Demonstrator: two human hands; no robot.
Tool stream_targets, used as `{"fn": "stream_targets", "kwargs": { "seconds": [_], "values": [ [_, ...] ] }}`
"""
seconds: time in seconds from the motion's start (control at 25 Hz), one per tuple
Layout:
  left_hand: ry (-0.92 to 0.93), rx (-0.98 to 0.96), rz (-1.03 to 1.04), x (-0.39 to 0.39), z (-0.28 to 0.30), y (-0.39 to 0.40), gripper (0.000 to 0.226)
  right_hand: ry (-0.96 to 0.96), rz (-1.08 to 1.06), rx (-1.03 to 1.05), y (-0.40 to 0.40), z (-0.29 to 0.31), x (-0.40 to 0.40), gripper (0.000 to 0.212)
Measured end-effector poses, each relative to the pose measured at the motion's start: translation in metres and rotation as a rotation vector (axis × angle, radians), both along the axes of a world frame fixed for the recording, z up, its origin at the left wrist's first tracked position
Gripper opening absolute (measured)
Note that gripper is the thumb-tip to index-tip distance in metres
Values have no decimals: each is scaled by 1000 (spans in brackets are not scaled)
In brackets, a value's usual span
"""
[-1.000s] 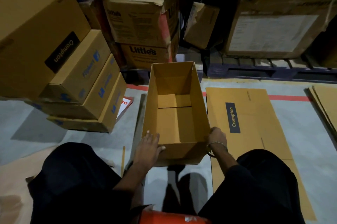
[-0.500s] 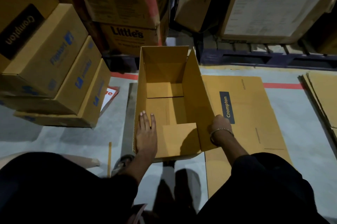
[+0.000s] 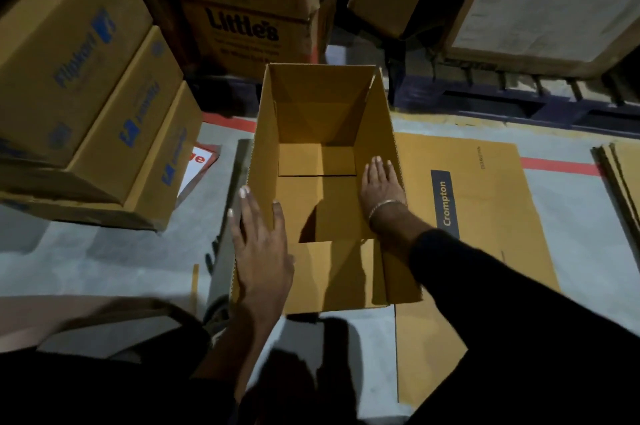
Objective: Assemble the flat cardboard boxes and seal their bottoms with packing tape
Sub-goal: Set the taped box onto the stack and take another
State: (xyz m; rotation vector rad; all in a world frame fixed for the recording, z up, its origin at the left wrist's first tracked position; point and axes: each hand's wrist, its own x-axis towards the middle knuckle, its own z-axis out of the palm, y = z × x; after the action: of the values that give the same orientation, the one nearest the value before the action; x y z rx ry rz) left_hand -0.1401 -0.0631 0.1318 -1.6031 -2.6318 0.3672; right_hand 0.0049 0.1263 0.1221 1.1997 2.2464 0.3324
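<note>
An opened brown cardboard box [image 3: 322, 106] stands on the floor in front of me, its open side up and its inner flaps folded down. My left hand [image 3: 261, 248] lies flat with straight fingers over the box's left wall, thumb inside. My right hand [image 3: 381, 185], a bracelet on the wrist, presses flat against the inside of the right wall. A flat Crompton box [image 3: 485, 216] lies on the floor under and to the right of the open box. No tape is in sight.
A leaning stack of sealed Flipkart boxes [image 3: 86, 95] stands at the left. Large cartons, one marked Little's [image 3: 242, 33], and a dark pallet [image 3: 502, 102] block the back. More flat cardboard [image 3: 623, 182] lies at the right edge. Red floor tape [image 3: 561, 166] crosses the grey floor.
My right hand moved from outside the box's right wall to inside it, fingers now straight. My left hand shifted from inside the box to its left wall. The view moved closer.
</note>
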Motion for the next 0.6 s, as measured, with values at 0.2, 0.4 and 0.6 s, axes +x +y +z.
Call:
{"fn": "stream_targets", "kwargs": {
  "seconds": [0.2,0.4,0.6],
  "values": [
    [52,-96,191,-13,2,13,121,467,-114,-86,94,-11,-44,102],
    [-130,-52,221,-10,-14,23,82,726,-201,-95,184,6,-75,130],
    [-167,-35,203,-24,-24,20,81,689,-246,-118,203,10,-91,141]
  ]
}}
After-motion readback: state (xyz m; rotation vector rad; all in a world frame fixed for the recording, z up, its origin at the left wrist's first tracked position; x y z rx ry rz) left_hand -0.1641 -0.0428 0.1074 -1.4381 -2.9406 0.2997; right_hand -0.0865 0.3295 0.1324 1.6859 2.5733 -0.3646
